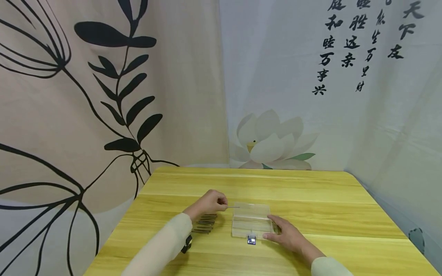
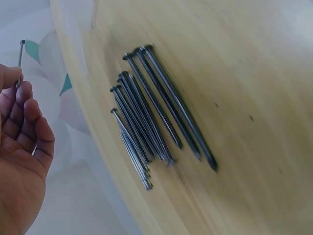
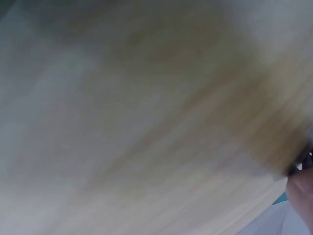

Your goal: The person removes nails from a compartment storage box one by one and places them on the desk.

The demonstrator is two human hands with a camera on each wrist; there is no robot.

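In the head view my left hand [image 1: 212, 201] pinches a thin nail [image 1: 233, 207] between thumb and fingertips, its far end overlapping the back left part of a clear plastic box [image 1: 251, 217]. The left wrist view shows the same hand [image 2: 22, 127] with the nail [image 2: 21, 55] standing up from its fingertips, head outward. My right hand [image 1: 288, 234] grips the box's right end, thumb near the front corner and fingers farther back. Beside the left forearm lie several dark nails [image 2: 146, 107], sorted roughly by length. The right wrist view is mostly blurred.
A small blue-and-silver square [image 1: 251, 240] sits at the box's front edge. Everything lies on a yellow wood-grain table [image 1: 310, 199]. Behind its far edge hangs a printed curtain [image 1: 193, 96] with plants and writing. A black strap piece [image 1: 187, 244] shows under the left sleeve.
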